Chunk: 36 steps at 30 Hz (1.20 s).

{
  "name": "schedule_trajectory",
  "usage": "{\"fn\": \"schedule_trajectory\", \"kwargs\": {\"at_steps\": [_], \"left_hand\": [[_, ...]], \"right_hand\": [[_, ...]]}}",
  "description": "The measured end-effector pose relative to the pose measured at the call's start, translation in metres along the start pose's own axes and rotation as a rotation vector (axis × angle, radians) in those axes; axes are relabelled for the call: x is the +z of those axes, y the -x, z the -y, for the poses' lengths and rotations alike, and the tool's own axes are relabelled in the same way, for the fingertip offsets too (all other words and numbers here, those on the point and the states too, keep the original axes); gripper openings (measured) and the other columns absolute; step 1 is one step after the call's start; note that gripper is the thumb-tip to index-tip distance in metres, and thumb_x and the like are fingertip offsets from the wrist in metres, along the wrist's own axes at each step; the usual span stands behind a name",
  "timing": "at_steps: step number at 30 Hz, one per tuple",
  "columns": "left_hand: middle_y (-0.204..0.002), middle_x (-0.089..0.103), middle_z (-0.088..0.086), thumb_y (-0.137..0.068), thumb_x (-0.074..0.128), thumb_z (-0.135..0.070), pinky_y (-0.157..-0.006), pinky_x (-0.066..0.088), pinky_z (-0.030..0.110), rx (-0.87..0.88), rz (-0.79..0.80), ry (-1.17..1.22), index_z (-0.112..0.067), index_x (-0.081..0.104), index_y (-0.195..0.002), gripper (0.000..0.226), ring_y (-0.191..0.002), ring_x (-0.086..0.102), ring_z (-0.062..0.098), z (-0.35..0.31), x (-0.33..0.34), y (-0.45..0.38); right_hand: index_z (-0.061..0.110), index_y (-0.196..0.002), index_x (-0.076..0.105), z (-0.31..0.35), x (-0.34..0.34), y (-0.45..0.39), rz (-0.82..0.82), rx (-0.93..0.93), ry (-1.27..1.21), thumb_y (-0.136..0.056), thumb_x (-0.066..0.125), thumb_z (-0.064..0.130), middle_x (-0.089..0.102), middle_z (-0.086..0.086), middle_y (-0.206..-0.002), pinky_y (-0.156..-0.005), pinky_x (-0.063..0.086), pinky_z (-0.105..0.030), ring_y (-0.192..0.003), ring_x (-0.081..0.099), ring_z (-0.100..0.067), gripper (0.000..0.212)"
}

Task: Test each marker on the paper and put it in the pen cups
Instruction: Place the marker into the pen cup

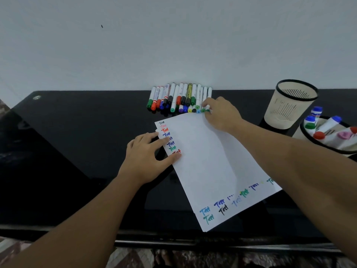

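So the paper [208, 167] sits angled on the black bench [67, 151], its lower corner near the front edge. It already has little scribbles in lots of colours down its left edge and along the bottom. The left hand [146, 157] lies flat with fingers spread, pressing on that left edge right over the scribbles, holding nothing. The right hand [222, 115] reaches over the paper's top corner to the row of markers [179, 98] lined up against the back edge of the bench by the wall. Its fingers are curled at the capped end of the rightmost marker [209, 99] in that row, looks like a pinch on it, though the marker is lying flat with the rest.

Over at the right side of the bench there are 2 pen cups. The far mesh cup [289, 107] is tilted towards the camera and I can't see anything in it. The near cup [309, 140], cut off by the frame edge, already has several markers standing in it with blue, green, red and pink caps.
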<state>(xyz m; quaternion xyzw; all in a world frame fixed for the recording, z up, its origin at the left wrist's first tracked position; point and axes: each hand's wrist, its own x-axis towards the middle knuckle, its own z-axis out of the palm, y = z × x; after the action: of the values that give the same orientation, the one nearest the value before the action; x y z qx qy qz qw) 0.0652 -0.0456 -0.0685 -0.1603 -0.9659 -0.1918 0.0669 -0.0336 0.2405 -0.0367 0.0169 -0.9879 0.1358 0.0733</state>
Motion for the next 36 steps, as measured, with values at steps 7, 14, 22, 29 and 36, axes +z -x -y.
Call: {"fn": "schedule_trajectory", "kwargs": {"at_steps": [7,14,22,29,36], "left_hand": [[-0.153,0.041,-0.014,-0.081,0.036,-0.090,-0.121,0.019,0.047,-0.008,-0.006,0.000,-0.046,0.053,-0.142,0.077,-0.143,0.029,0.013,0.000,0.000,0.000],[-0.153,0.041,-0.014,-0.081,0.035,-0.090,-0.121,0.019,0.047,-0.011,0.005,-0.008,-0.046,0.052,-0.142,0.077,-0.143,0.028,0.013,-0.001,-0.001,0.000],[-0.152,0.042,-0.014,-0.082,0.037,-0.089,-0.120,0.020,0.046,-0.001,-0.009,-0.006,-0.045,0.054,-0.141,0.076,-0.142,0.030,0.013,0.000,0.000,-0.001],[-0.151,0.043,-0.013,-0.082,0.037,-0.088,-0.120,0.019,0.045,0.006,-0.023,0.007,-0.043,0.055,-0.141,0.076,-0.142,0.030,0.013,0.001,0.001,-0.002],[-0.151,0.042,-0.012,-0.079,0.036,-0.090,-0.119,0.020,0.045,0.014,-0.023,0.004,-0.043,0.055,-0.140,0.079,-0.142,0.029,0.014,0.001,0.001,-0.002]], "right_hand": [[0.025,-0.123,0.056,-0.005,0.001,-0.002,-0.023,0.008,-0.004,-0.101,0.055,0.037,0.059,-0.006,-0.108,-0.085,0.054,-0.046,-0.096,0.057,-0.026,0.025],[0.030,-0.129,0.051,-0.007,-0.007,-0.001,0.059,-0.020,0.105,-0.097,0.051,0.012,0.050,-0.007,-0.111,-0.081,0.047,-0.041,-0.098,0.049,-0.026,0.038],[0.028,-0.131,0.058,-0.015,-0.012,-0.008,0.026,-0.201,0.384,-0.090,0.054,-0.006,0.053,-0.006,-0.110,-0.078,0.031,-0.034,-0.087,0.043,-0.021,0.053],[0.016,-0.114,0.066,-0.029,-0.010,-0.010,-0.254,-0.428,0.487,-0.084,0.071,-0.001,0.053,-0.010,-0.104,-0.086,0.043,-0.044,-0.090,0.051,-0.030,0.035],[0.010,-0.130,0.046,0.007,-0.029,0.017,-0.304,-0.532,0.228,-0.100,0.052,0.003,0.060,-0.015,-0.106,-0.079,0.050,-0.043,-0.084,0.054,-0.031,0.032]]}}
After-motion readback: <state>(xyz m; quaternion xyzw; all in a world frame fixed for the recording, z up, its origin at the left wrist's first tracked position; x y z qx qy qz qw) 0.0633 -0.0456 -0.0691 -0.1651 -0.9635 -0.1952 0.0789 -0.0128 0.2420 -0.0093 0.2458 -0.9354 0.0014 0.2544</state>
